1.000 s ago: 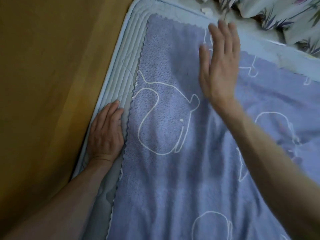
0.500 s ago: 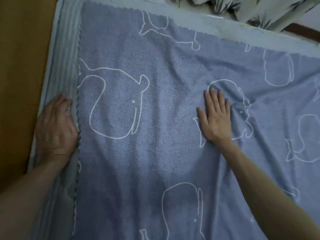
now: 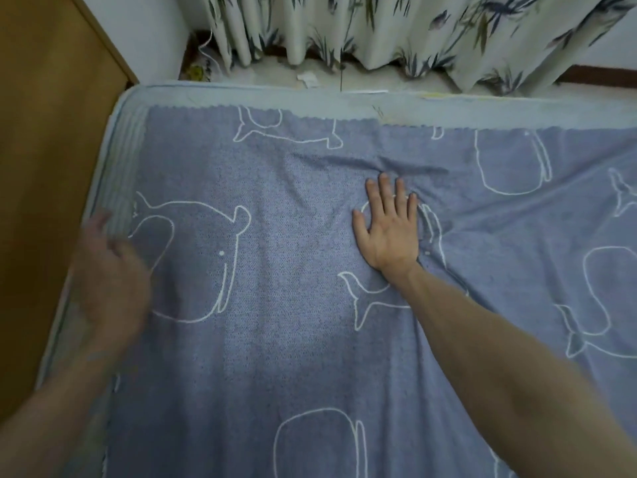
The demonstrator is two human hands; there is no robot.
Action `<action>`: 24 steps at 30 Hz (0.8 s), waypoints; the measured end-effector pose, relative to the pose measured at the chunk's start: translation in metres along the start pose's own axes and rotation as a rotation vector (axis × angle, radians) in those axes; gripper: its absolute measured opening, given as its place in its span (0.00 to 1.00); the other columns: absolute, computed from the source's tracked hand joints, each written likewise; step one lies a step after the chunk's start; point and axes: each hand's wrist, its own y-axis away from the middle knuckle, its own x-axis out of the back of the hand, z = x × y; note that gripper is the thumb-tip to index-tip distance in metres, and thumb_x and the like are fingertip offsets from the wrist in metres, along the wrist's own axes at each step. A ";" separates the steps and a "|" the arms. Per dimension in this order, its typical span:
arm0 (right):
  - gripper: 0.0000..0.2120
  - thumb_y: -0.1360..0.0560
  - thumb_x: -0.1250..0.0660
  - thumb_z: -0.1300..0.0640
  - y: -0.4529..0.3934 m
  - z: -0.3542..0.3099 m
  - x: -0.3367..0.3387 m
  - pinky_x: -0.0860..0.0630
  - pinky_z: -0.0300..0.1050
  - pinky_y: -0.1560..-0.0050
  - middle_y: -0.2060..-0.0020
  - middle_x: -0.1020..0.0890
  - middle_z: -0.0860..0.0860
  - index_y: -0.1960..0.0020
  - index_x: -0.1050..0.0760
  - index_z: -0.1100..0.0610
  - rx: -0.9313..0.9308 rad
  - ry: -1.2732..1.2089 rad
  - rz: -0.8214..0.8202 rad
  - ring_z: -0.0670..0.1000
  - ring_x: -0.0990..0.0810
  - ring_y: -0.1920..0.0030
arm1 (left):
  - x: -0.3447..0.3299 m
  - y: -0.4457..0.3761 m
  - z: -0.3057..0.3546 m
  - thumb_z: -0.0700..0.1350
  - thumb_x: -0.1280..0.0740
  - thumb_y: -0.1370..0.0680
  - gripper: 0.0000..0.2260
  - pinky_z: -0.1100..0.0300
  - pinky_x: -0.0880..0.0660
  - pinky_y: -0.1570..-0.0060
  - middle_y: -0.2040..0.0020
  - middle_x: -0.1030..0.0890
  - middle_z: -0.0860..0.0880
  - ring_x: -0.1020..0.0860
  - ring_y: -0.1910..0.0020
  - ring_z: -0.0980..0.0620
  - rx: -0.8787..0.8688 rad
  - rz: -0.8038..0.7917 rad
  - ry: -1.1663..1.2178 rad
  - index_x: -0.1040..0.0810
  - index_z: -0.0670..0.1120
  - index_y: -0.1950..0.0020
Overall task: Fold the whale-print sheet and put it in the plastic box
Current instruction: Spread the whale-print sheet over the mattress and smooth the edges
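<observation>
The whale-print sheet (image 3: 310, 270) lies spread over the mattress (image 3: 124, 160), not yet folded, so this looks like the smoothing step. The right hand (image 3: 389, 232) presses flat on it, fingers spread, holding nothing; a ridge of wrinkles sits just beyond the fingertips. The left hand (image 3: 110, 281) hovers blurred over the sheet's left scalloped edge, fingers loosely open (gripping nothing, as far as shows). Next, probably, take that edge or a corner and carry it across. The wooden panel (image 3: 44, 167) hems the left; the plastic box is out of view.
</observation>
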 end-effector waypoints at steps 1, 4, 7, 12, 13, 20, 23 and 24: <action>0.33 0.18 0.56 0.36 -0.001 0.001 0.001 0.52 0.63 0.21 0.18 0.47 0.51 0.18 0.47 0.51 0.009 0.001 -0.002 0.58 0.53 0.19 | -0.021 0.012 0.038 0.57 0.49 0.17 0.21 0.43 0.32 0.30 0.29 0.26 0.47 0.28 0.31 0.42 -0.157 -0.074 -0.062 0.32 0.54 0.26; 0.33 0.18 0.57 0.35 -0.008 0.004 0.002 0.53 0.63 0.21 0.18 0.48 0.52 0.18 0.49 0.50 0.032 0.000 -0.008 0.58 0.54 0.19 | -0.095 0.039 0.102 0.62 0.56 0.15 0.27 0.42 0.58 0.20 0.16 0.49 0.53 0.50 0.17 0.48 -0.333 -0.285 -0.362 0.50 0.56 0.16; 0.34 0.20 0.58 0.32 -0.027 0.013 0.001 0.56 0.61 0.20 0.18 0.49 0.50 0.18 0.51 0.47 0.049 -0.001 -0.012 0.56 0.55 0.19 | -0.124 0.016 0.088 0.64 0.57 0.16 0.30 0.39 0.58 0.20 0.15 0.51 0.51 0.53 0.17 0.48 -0.206 -0.136 -0.420 0.51 0.54 0.16; 0.36 0.22 0.63 0.28 -0.101 0.038 0.018 0.65 0.59 0.22 0.18 0.53 0.46 0.18 0.54 0.42 -0.083 -0.006 -0.047 0.55 0.59 0.19 | -0.144 -0.014 0.093 0.65 0.58 0.16 0.31 0.37 0.54 0.21 0.16 0.48 0.50 0.50 0.17 0.48 -0.148 -0.028 -0.441 0.50 0.52 0.16; 0.36 0.23 0.65 0.28 -0.118 0.044 0.021 0.66 0.59 0.22 0.18 0.54 0.45 0.19 0.54 0.42 -0.104 -0.003 -0.057 0.55 0.60 0.19 | -0.147 -0.021 0.094 0.65 0.58 0.16 0.32 0.37 0.55 0.21 0.16 0.49 0.51 0.50 0.17 0.49 -0.118 -0.016 -0.442 0.50 0.52 0.16; 0.31 0.20 0.60 0.34 -0.190 0.069 0.036 0.58 0.61 0.21 0.18 0.51 0.44 0.19 0.50 0.41 -0.113 -0.030 -0.171 0.58 0.56 0.19 | -0.157 -0.027 0.091 0.64 0.55 0.16 0.30 0.37 0.55 0.20 0.16 0.47 0.50 0.48 0.17 0.48 -0.106 0.055 -0.438 0.48 0.52 0.16; 0.28 0.20 0.49 0.32 -0.205 0.078 0.057 0.48 0.63 0.24 0.20 0.42 0.50 0.23 0.39 0.39 -0.026 0.001 -0.249 0.61 0.45 0.21 | -0.160 -0.027 0.087 0.63 0.53 0.16 0.30 0.37 0.55 0.21 0.16 0.47 0.49 0.48 0.17 0.48 -0.114 0.064 -0.449 0.48 0.51 0.16; 0.27 0.21 0.45 0.32 -0.210 0.078 0.068 0.42 0.63 0.27 0.24 0.34 0.52 0.26 0.32 0.40 0.010 0.004 -0.243 0.62 0.39 0.24 | -0.162 -0.027 0.085 0.63 0.53 0.16 0.30 0.37 0.55 0.21 0.16 0.47 0.49 0.48 0.17 0.47 -0.123 0.075 -0.445 0.48 0.51 0.16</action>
